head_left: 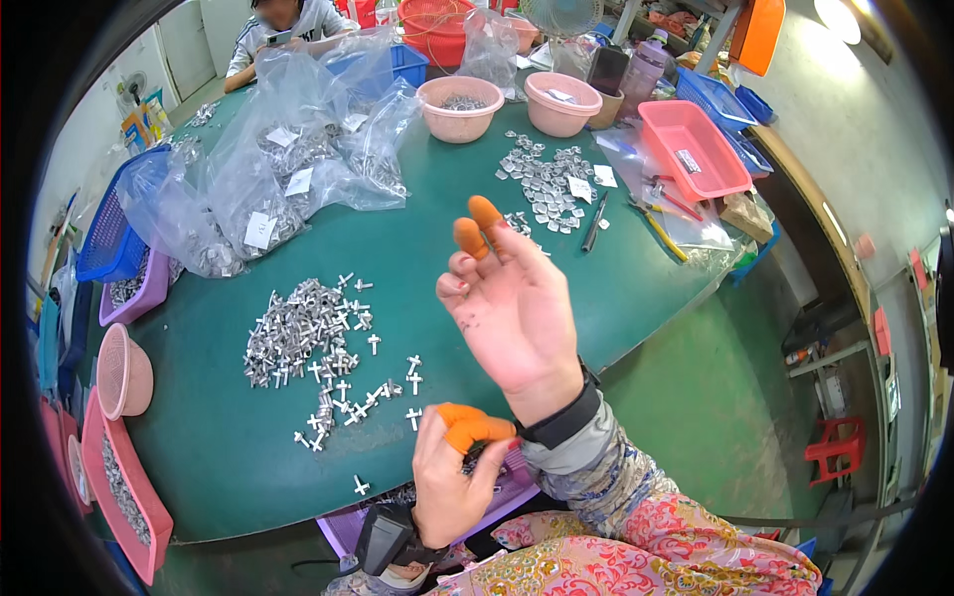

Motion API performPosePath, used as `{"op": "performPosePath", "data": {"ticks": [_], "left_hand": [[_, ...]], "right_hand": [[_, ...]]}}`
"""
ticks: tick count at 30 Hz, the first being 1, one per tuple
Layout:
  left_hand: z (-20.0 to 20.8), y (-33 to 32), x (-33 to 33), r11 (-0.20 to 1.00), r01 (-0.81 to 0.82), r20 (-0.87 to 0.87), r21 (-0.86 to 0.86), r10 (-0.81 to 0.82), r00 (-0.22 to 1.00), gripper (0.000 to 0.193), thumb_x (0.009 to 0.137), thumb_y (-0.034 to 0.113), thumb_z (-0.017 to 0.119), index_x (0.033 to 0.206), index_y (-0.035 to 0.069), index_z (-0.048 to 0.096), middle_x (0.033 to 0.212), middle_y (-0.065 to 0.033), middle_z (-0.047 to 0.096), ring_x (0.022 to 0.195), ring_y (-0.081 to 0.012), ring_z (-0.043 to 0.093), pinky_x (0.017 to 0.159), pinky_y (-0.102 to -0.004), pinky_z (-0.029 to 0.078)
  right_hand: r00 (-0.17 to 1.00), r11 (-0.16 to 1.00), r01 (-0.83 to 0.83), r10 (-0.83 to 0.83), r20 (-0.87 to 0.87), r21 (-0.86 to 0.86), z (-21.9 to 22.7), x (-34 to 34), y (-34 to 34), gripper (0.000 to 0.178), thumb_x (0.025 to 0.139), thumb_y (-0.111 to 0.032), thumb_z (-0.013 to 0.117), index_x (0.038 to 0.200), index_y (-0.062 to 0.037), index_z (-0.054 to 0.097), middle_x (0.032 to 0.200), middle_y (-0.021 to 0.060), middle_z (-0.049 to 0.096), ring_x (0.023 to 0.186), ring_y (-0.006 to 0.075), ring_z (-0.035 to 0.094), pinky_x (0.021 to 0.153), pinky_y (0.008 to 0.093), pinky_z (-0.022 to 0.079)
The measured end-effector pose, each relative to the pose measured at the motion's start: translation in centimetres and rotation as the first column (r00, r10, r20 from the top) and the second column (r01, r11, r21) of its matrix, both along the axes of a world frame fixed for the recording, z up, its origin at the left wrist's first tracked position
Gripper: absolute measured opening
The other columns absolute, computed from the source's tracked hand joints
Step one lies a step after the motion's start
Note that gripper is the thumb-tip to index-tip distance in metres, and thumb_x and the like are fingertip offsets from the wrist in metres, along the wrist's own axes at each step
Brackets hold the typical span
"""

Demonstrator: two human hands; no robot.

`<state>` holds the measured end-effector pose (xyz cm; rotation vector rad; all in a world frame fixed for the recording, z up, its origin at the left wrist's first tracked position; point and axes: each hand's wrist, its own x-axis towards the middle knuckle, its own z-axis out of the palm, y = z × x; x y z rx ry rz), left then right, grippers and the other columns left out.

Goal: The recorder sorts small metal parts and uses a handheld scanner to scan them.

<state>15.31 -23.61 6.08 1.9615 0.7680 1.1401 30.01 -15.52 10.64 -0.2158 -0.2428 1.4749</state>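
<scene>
My right hand is raised over the table, palm up and empty, its fingers loosely bent. Orange finger cots cover two of its fingertips. Below it, my left hand, also wearing orange cots, pinches at the edge of a black wrist strap on my right wrist. A black device is strapped to my left wrist. To the left of my hands lies a heap of small silver metal crosses, with several loose crosses scattered toward my left hand.
Clear plastic bags of metal parts stand at the back left. Pink bowls, flat metal pieces, pliers and a pink tray lie farther back. A purple basket sits below the near edge. Someone sits across the table.
</scene>
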Motion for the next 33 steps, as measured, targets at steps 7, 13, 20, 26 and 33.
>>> {"op": "performPosePath", "data": {"ticks": [7, 13, 20, 26, 33], "left_hand": [[0.6, -1.0, 0.8, 0.986, -0.066, -0.025, -0.151, 0.063, 0.998, 0.030, 0.086, 0.015, 0.076, 0.102, -0.001, 0.057, 0.092, -0.0112, 0.061, 0.084, -0.0224, 0.058, 0.081, -0.0338, 0.046], [0.1, -0.1, 0.4, 0.896, 0.015, 0.093, -0.443, 0.030, 0.995, 0.034, 0.084, 0.020, 0.081, 0.102, -0.001, 0.060, 0.084, -0.0082, 0.063, 0.077, -0.0168, 0.058, 0.072, -0.0303, 0.048], [-2.2, 0.7, -0.6, 0.789, 0.172, 0.257, -0.589, -0.018, 0.966, 0.022, 0.090, 0.014, 0.075, 0.100, -0.002, 0.063, 0.083, -0.0074, 0.066, 0.075, -0.0125, 0.058, 0.071, -0.0274, 0.048], [1.4, 0.6, -2.6, 0.941, -0.055, -0.017, -0.335, 0.053, 0.998, 0.031, 0.086, 0.003, 0.072, 0.116, 0.000, 0.064, 0.099, -0.0104, 0.068, 0.084, -0.0189, 0.062, 0.080, -0.0322, 0.050], [0.2, 1.1, -14.0, 0.877, -0.431, -0.414, 0.212, 0.480, 0.774, 0.035, 0.077, -0.001, 0.076, 0.111, 0.002, 0.067, 0.110, -0.0149, 0.066, 0.099, -0.0351, 0.060, 0.087, -0.0416, 0.048]], "right_hand": [[0.628, 0.826, 0.446, -0.563, 0.537, 0.345, 0.2, -2.2, 0.9, 0.026, 0.103, -0.010, 0.054, 0.128, -0.0025, 0.058, 0.114, 0.0058, 0.065, 0.097, 0.0097, 0.059, 0.084, 0.0246, 0.047], [0.491, 0.799, 0.394, -0.601, 0.631, 0.455, 0.2, -2.8, 0.2, 0.027, 0.102, -0.008, 0.057, 0.128, -0.0006, 0.057, 0.115, 0.0061, 0.066, 0.104, 0.0101, 0.060, 0.094, 0.0251, 0.045], [0.472, 0.834, 0.362, -0.548, 0.690, 0.415, 0.2, -3.6, 0.0, 0.025, 0.101, -0.007, 0.058, 0.126, -0.0007, 0.060, 0.111, 0.0055, 0.067, 0.101, 0.0092, 0.061, 0.092, 0.0244, 0.046], [0.016, 0.847, 0.169, -0.514, 0.858, 0.504, 0.0, -1.5, -1.1, 0.019, 0.094, -0.001, 0.062, 0.112, -0.0028, 0.069, 0.097, 0.0063, 0.069, 0.089, 0.0132, 0.064, 0.080, 0.0265, 0.050], [-0.513, 0.933, -0.224, -0.358, 0.780, 0.281, -4.8, 1.9, -3.8, 0.042, 0.085, -0.009, 0.074, 0.125, -0.0076, 0.064, 0.121, 0.0144, 0.059, 0.102, 0.0325, 0.058, 0.088, 0.0403, 0.049]]}}
